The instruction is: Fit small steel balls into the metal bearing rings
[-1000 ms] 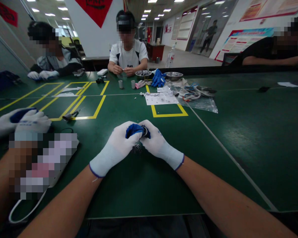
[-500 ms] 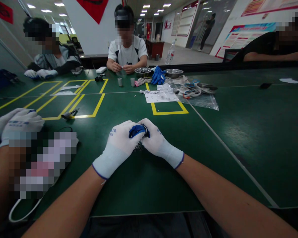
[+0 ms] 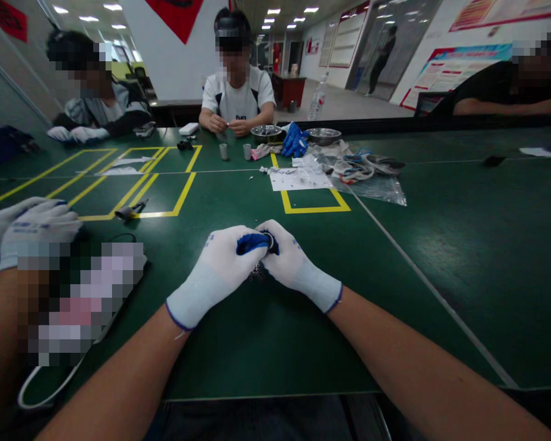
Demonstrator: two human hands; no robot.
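Head view: my left hand (image 3: 227, 257) and right hand (image 3: 287, 257) meet, grip clamped on a round part (image 3: 270, 240) between them, near small pieces (image 3: 257, 273) on the desk (image 3: 266, 349). I judge: two-handed manipulation; next move calls for steady pressure.

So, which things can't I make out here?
Head view:
Held piece: mostly hidden by left hand and right hand.
Small pieces beneath: too tiny, partly hidden by the hands.
Pale item at left: blurred by pixelation.
Person at far right: cut off by the frame edge.

Co-worker's gloved hands (image 3: 42, 229) — farther left (slightly).
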